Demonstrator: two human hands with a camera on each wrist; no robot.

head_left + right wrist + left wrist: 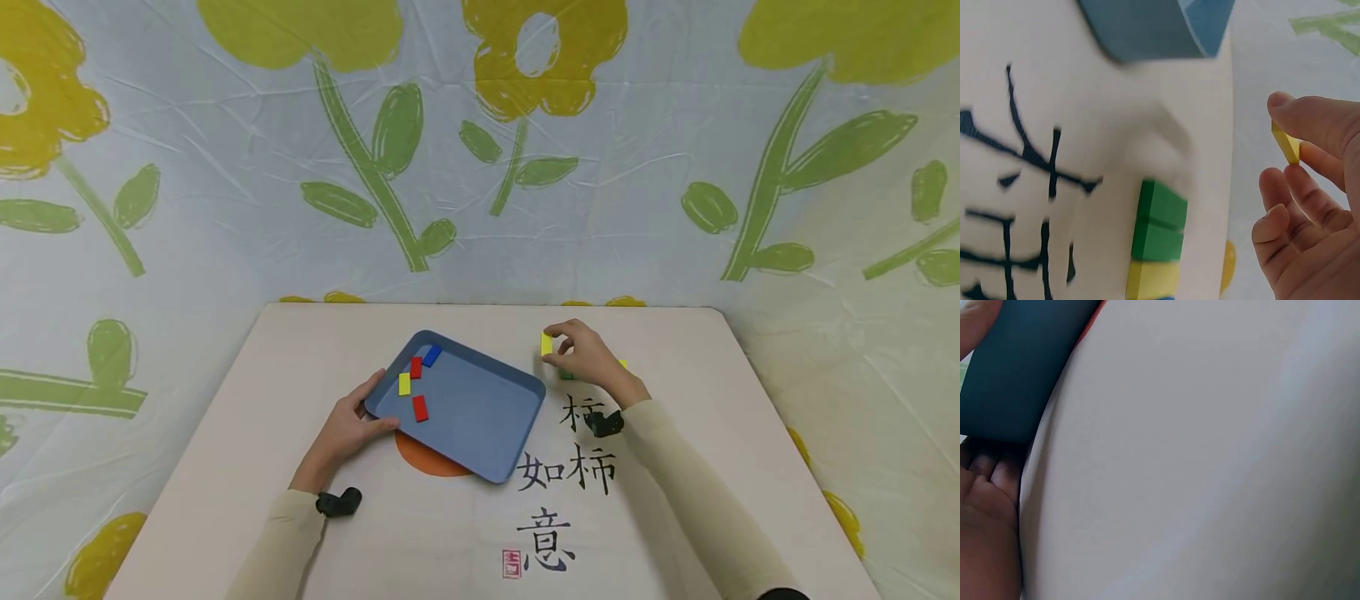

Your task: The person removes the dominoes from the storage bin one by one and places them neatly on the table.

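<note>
A blue-grey tray lies at a slant on the table. My left hand grips its left end, thumb on the near rim and the other fingers beneath, as the left wrist view also shows. Inside it, at the left, are two red blocks, a yellow block and a blue block. Right of the tray, my right hand pinches another yellow block between thumb and fingers, above the table. Below that hand stand green blocks in a row with a yellow block and a blue edge.
The pale tabletop carries black brush characters, a red seal mark and an orange shape partly under the tray. A flower-printed cloth hangs behind the table and at both sides.
</note>
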